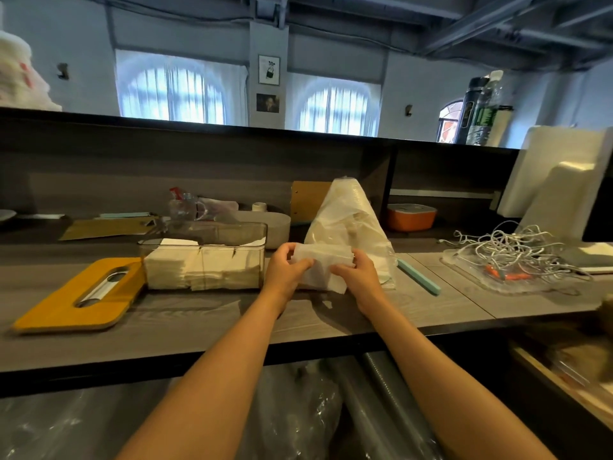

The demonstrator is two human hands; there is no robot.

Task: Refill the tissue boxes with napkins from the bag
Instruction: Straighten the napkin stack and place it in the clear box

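On the left of the counter (205, 323) lies a yellow lid (74, 300), and just right of it the clear tissue box (203, 263) stands open, partly filled. Further right, the left hand (284, 267) and right hand (355, 273) pinch the ends of a napkin stack (323, 264), held just in front of the plastic bag (348, 227). Those napkins look light, soft and easily fanned apart, so gripping both ends should keep them together.
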